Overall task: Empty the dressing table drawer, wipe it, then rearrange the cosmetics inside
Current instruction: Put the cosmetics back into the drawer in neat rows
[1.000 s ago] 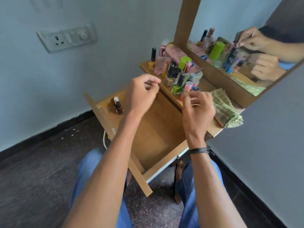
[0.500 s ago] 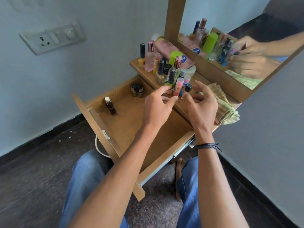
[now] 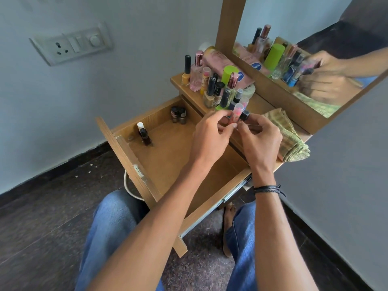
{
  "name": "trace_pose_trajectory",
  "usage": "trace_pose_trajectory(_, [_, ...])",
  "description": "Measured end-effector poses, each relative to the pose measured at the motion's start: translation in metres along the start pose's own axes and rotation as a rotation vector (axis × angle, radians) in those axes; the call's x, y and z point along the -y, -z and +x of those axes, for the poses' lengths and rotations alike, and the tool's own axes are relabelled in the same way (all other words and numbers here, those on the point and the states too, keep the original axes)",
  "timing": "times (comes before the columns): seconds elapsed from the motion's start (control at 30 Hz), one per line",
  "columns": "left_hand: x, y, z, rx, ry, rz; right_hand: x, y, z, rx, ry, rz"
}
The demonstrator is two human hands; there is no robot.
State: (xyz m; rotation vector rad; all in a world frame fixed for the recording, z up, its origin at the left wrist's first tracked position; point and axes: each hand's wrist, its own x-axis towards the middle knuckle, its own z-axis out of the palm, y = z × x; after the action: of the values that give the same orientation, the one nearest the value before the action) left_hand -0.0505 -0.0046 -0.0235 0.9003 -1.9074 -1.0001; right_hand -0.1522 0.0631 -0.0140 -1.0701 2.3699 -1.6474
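The wooden drawer (image 3: 168,162) is pulled open over my knees. In its near-left corner stand a white-capped bottle and a dark bottle (image 3: 144,135). A few small dark bottles (image 3: 178,115) sit in its far corner. Many cosmetics (image 3: 218,85) crowd the dressing table top. My left hand (image 3: 212,137) and right hand (image 3: 260,139) meet at the table's front edge. The left fingers pinch a pink tube with a clear cap (image 3: 236,111). The right fingers close around a small dark bottle (image 3: 244,116), mostly hidden.
A folded green cloth (image 3: 291,139) lies on the table top right of my hands. The mirror (image 3: 315,59) leans behind the cosmetics and reflects them. A wall socket panel (image 3: 73,44) is at the upper left. A white cable (image 3: 128,185) hangs under the drawer.
Both hands moved from above the drawer to the table's front edge and closed on small items there. The view shifted, which uncovered the small dark bottles in the drawer's far corner.
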Motion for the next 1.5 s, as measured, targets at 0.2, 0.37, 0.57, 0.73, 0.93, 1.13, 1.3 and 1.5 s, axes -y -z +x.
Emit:
trace_pose_trajectory(0.2, [0.003,0.011,0.004,0.05,-0.056,0.023,0.002,0.003,-0.004,0.017,0.035,0.044])
trace_pose_trajectory(0.37, [-0.007,0.045,-0.001,0.17,-0.092,0.101,0.007,0.01,-0.011,0.143,0.11,0.116])
trace_pose_trajectory(0.57, [-0.003,0.091,-0.033,0.185,-0.029,0.232,0.013,0.005,-0.03,0.557,0.132,0.182])
trace_pose_trajectory(0.73, [0.019,0.112,-0.072,0.045,0.067,0.309,0.008,-0.013,-0.048,1.0,0.143,-0.106])
trace_pose_trajectory(0.93, [0.037,0.12,-0.093,-0.077,0.146,0.303,0.009,-0.032,-0.077,1.305,0.277,-0.492])
trace_pose_trajectory(1.13, [0.046,0.113,-0.095,-0.068,0.083,0.432,0.013,-0.04,-0.088,1.399,0.284,-0.483])
trace_pose_trajectory(1.3, [0.051,0.113,-0.095,-0.035,0.061,0.512,0.013,-0.045,-0.088,1.48,0.271,-0.484])
trace_pose_trajectory(1.5, [0.053,0.112,-0.093,-0.012,0.04,0.594,0.016,-0.045,-0.087,1.535,0.239,-0.461])
